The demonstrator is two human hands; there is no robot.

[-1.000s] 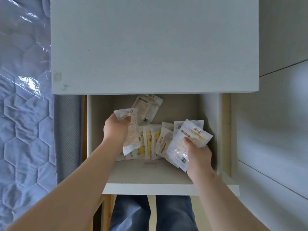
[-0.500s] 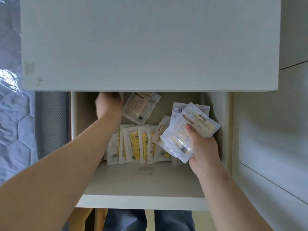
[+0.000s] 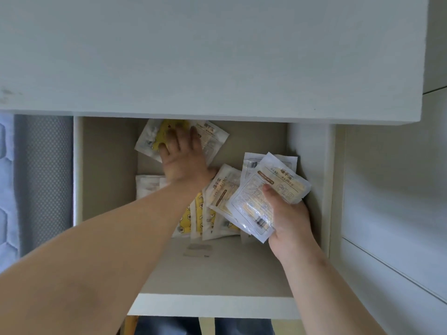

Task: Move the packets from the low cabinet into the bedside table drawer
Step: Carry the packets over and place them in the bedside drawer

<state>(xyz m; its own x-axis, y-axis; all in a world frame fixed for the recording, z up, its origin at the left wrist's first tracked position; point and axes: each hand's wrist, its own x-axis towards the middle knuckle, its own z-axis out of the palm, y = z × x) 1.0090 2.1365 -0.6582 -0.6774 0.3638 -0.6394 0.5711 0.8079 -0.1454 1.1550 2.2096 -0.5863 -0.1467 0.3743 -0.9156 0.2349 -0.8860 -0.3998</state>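
Note:
The open drawer [image 3: 217,305] of the white bedside table [image 3: 212,56] holds several white and yellow packets. My left hand [image 3: 180,155] lies flat, fingers straight, on a yellow-printed packet [image 3: 154,139] that overlaps another packet [image 3: 215,136] at the drawer's back. A row of packets [image 3: 200,218] lies overlapped in the drawer's middle, partly under my left forearm. My right hand [image 3: 287,218] grips a small fan of white packets [image 3: 263,197] at the right side of the drawer, thumb on top, just above the row.
The table top overhangs the back of the drawer and hides what lies under it. A quilted mattress [image 3: 7,189] and grey bed side [image 3: 43,177] stand to the left. White cabinet fronts [image 3: 391,201] are on the right. A small flat scrap [image 3: 198,250] lies on the drawer floor near the front.
My left hand laid its packet down at the back of the drawer and now presses flat on it. My right hand has stayed in place with its fan of packets. The view moved closer.

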